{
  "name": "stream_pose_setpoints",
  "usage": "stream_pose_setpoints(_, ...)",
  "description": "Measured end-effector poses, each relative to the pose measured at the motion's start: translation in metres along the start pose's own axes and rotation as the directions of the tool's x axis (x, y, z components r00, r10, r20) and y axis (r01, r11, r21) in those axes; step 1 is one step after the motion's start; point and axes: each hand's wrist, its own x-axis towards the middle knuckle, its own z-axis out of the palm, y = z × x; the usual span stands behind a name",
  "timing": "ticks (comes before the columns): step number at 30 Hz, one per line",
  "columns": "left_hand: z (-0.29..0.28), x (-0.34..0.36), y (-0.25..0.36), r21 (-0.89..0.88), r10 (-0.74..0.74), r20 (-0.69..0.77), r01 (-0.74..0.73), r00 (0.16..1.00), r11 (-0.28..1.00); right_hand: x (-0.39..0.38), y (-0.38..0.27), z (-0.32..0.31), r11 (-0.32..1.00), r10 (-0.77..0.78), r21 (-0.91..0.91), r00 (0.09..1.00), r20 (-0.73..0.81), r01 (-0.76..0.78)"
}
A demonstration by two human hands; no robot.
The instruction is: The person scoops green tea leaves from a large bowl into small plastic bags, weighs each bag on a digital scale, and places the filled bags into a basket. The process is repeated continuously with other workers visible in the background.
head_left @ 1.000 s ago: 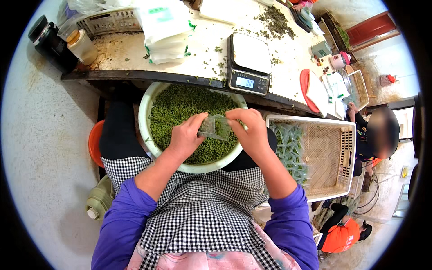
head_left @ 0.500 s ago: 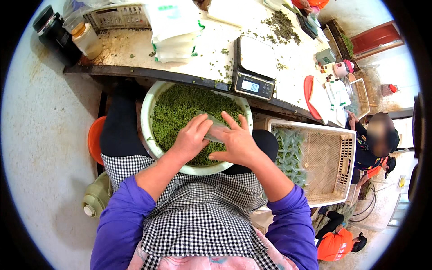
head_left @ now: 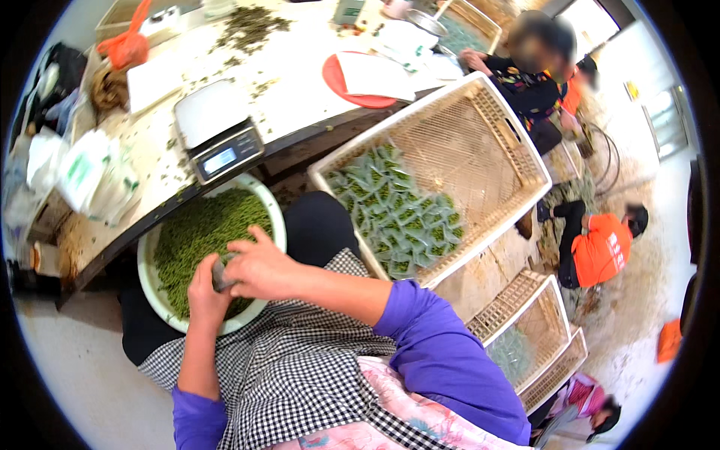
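Over a pale round basin [head_left: 279, 217] heaped with small green berries [head_left: 202, 225], both my hands meet at a small clear plastic bag [head_left: 220, 276]. My left hand [head_left: 206, 291] is closed on the bag from the left side. Coming from the right, my right hand [head_left: 259, 266] pinches the bag's other side, with a finger or two sticking out over the berries. The bag is mostly hidden by my fingers, so what it contains I cannot tell. Beyond the basin, a digital scale [head_left: 217, 127] stands at the table's edge with nothing on its plate.
A big beige crate [head_left: 480, 142] on my right holds many filled clear bags [head_left: 397, 217]. White plastic bags [head_left: 94, 176] lie at the table's left end, a red plate [head_left: 337, 79] farther right. A co-worker [head_left: 536, 67] sits at the far right; more crates [head_left: 525, 315] stand behind.
The view has swung to the right, bringing more of the crate and the co-workers in. My right hand's fingers, spread before, have drawn in around the plastic bag beside my left hand.
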Motion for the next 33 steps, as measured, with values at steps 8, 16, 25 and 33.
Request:
stream_pose_setpoints(8,-0.001,0.010,0.057,-0.021,-0.147,0.184,0.153,0.972,0.988,-0.052,0.016,-0.015,0.995,-0.019,0.089,0.986,-0.163,0.034)
stream_pose_setpoints(16,0.027,0.031,0.101,-0.091,-0.018,0.213,0.038,0.977,0.995,-0.094,0.070,-0.024,0.984,0.103,0.172,0.915,-0.390,-0.037)
stream_pose_setpoints(25,0.038,0.019,0.084,-0.156,-0.160,0.155,0.184,0.975,0.970,-0.226,0.228,-0.133,0.334,0.330,-0.368,0.473,-0.817,-0.868)
stream_pose_setpoints(33,0.034,0.009,0.070,-0.152,-0.200,0.113,0.216,0.973,0.964,-0.286,0.282,-0.088,-0.031,0.925,-0.436,0.139,-0.353,-0.900)
